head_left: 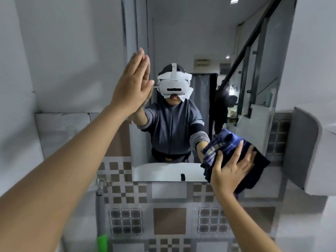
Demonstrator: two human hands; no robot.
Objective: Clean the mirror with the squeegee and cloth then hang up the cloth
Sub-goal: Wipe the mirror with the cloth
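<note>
The wall mirror (190,37) fills the middle of the view and reflects a person wearing a headset. My left hand (132,84) lies flat against the mirror's left edge at head height, fingers straight, holding nothing. My right hand (231,170) presses a bunched dark blue cloth (227,140) with pale stripes against the mirror's lower right corner, palm spread over it. The cloth overhangs the mirror's bottom edge onto the tiles. A grey rod with a green end (101,215), perhaps the squeegee handle, hangs below left of the mirror; its head is not visible.
Patterned grey and brown tiles (170,220) cover the wall under the mirror. A metal hook (101,182) is fixed at the mirror's lower left. A grey and white wall box (303,151) juts out just right of the cloth. A white ledge (61,124) runs to the left.
</note>
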